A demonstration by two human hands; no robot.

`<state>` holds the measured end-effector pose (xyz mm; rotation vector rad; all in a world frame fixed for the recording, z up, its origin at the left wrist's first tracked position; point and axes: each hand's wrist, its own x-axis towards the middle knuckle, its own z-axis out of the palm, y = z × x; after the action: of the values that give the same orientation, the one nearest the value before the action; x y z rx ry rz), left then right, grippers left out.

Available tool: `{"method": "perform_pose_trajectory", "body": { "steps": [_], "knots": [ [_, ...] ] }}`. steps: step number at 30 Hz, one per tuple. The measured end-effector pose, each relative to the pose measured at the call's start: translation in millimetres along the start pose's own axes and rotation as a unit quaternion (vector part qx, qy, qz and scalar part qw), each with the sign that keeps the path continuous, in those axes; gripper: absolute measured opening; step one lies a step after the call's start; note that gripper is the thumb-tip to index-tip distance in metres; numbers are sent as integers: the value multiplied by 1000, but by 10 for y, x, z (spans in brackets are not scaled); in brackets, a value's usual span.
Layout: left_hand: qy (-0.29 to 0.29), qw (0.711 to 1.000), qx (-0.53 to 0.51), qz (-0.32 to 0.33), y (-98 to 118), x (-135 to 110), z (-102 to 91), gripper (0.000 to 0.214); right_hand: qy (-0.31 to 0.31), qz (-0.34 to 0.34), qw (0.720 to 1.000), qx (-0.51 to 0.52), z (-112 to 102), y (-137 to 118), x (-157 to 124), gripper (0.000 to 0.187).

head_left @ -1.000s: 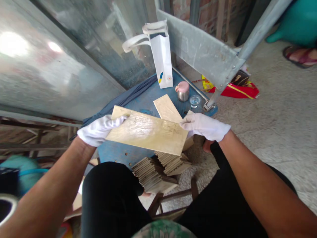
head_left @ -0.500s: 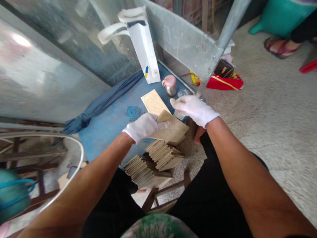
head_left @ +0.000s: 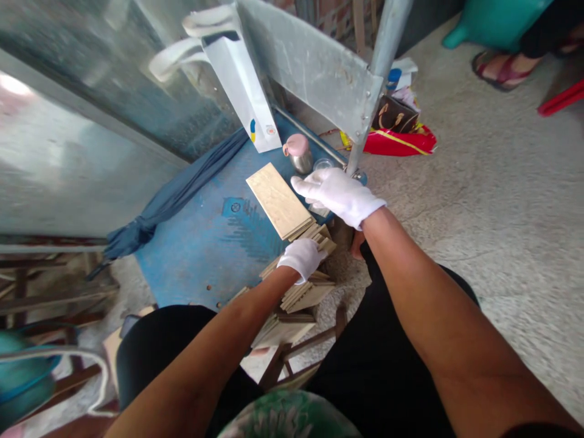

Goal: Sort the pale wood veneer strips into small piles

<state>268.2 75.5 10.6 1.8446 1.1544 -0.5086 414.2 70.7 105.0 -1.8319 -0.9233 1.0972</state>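
Note:
My left hand (head_left: 303, 258), in a white glove, is at a leaning row of thin wooden boards (head_left: 314, 293). Its fingers are curled at the edge of a board (head_left: 327, 244), and the fingertips are partly hidden. My right hand (head_left: 335, 193), also gloved in white, hovers palm inward over the table corner with its fingers stretched to the left. Nothing shows clearly in it. Between the hands, a small flat stack of pale boards (head_left: 278, 199) lies on the blue table (head_left: 196, 249). More boards (head_left: 287, 333) lean in a row near my knees.
A steel jar with a pink lid (head_left: 298, 153), a clear round dish (head_left: 323, 164) and a white bag (head_left: 246, 91) stand at the back. A folded dark umbrella (head_left: 177, 188) lies along the left edge. A metal post (head_left: 383, 67) rises at right. Another person's sandalled foot (head_left: 504, 70) is beyond.
My left hand has moved down and right from the board it held in front of me to the leaning row. The flat stack is now uncovered. My right hand keeps its pose.

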Motion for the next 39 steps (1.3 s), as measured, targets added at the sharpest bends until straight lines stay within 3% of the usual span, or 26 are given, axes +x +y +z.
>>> {"method": "perform_pose_trajectory", "body": {
  "steps": [4, 11, 18, 24, 29, 35, 39],
  "knots": [
    [0, 984, 175, 29, -23, 50, 142, 30, -9, 12, 1000, 1, 2, -33, -4, 37],
    [-5, 980, 197, 22, -36, 141, 259, 25, -9, 14, 1000, -14, 39, -11, 28, 38],
    [-7, 976, 218, 16, -44, 32, 57, 24, -29, 24, 994, -104, 30, 11, 42, 48],
    [69, 978, 197, -16, -373, -206, -129, 29, -35, 43, 972, -227, 105, 122, 126, 45],
    [69, 984, 153, -56, -611, -343, -87, 35, -55, 35, 951, -302, 191, 216, 187, 41],
    [105, 961, 257, 3, -489, -284, 95, 44, -60, 35, 950, -304, 261, 157, 175, 41],
    [56, 959, 277, 32, -402, -182, 182, 34, -60, 36, 950, -305, 265, 137, 186, 42]
  ]
}}
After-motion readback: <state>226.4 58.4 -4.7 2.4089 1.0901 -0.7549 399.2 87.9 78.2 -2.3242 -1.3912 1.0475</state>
